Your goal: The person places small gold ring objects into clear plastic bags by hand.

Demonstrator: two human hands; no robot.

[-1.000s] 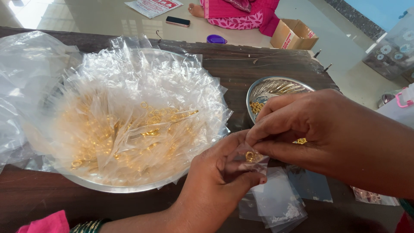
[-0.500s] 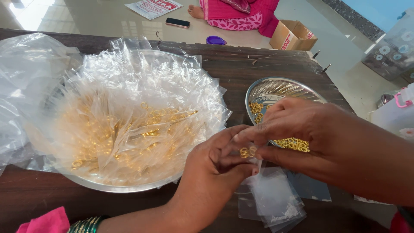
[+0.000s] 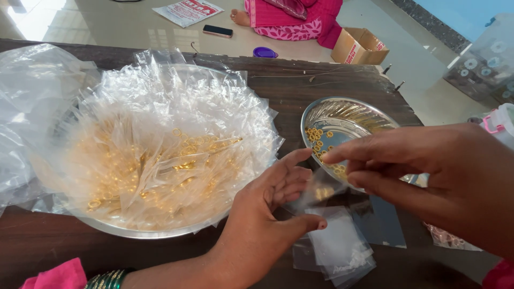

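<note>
Apart now, left hand seemingly released pouch.

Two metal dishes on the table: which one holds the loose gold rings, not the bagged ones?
The smaller steel plate on the right, behind the right hand. Its rings lie bare; the big bowl is heaped with clear packets.

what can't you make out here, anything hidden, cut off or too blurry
- Small clear pouch, head view: blurred between the left hand and right hand; its contents cannot be counted.
- Steel plate of gold rings: near rim hidden behind the right hand.
- Large bowl: clear packets cover its inside; its depth cannot be judged.
- Stack of empty pouches: count unclear, they overlap.
- Person in pink on the floor: cut off by the top edge.
</note>
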